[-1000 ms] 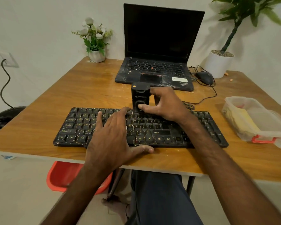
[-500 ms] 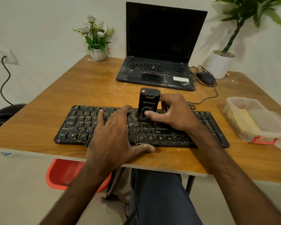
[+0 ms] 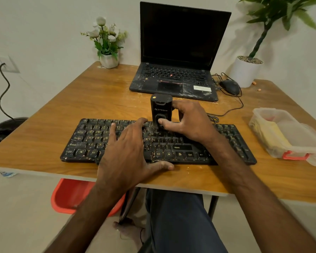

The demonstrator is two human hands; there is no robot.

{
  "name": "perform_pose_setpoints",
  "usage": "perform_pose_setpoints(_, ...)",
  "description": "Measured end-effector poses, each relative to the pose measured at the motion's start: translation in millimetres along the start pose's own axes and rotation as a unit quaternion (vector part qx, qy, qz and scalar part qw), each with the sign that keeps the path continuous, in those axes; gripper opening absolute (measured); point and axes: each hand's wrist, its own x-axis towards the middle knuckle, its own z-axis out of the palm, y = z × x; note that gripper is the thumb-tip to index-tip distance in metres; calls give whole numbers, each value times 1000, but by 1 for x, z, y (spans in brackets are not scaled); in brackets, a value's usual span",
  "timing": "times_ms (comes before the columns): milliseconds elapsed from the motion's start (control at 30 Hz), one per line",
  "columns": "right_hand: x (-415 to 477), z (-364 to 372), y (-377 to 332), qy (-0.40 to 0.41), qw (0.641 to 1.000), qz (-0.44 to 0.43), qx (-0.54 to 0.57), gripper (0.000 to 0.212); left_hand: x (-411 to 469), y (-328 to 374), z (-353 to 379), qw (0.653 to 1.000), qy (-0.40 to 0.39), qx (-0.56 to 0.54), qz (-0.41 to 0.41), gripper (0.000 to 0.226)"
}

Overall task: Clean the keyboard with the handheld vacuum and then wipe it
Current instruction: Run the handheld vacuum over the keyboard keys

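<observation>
black boxy vacuum (image 3: 161, 110) on dusty keyboard (image 3: 91, 139)

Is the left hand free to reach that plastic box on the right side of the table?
Probably not easily. The left hand lies flat on the keyboard, and the right hand, holding the vacuum upright, sits between it and the plastic box, so it would have to cross over.

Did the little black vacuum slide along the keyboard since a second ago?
Cannot tell. The vacuum stands upright at the keyboard's back edge, just past the left hand's fingertips, as before. Only the camera clearly shifted.
</observation>
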Motion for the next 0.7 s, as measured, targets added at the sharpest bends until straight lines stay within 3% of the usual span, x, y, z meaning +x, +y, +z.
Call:
perform_pose_setpoints(233, -8, -7, -7, -71, 997, -16, 37, 49, -1, -1, 2, 1000, 4, 2, 3, 133)
perform_pose_setpoints(367, 3, -1, -1, -21, 999, -12, -25, 53, 0, -1, 1, 1000, 9, -10, 8, 130)
perform_pose_setpoints(433, 4, 1, -2, -15, 1000, 0, -6, 51, 0, -1, 0, 1000, 5, -10, 6, 130)
perform_pose_setpoints(567, -6, -6, -4, -81, 993, 23, 80, 38, 0, -2, 2, 1000, 3, -10, 3, 130)
perform_pose_setpoints(700, -2, -4, 0, -34, 999, 2, 21, 53, 0, -1, 1, 1000, 5, -2, 5, 131)
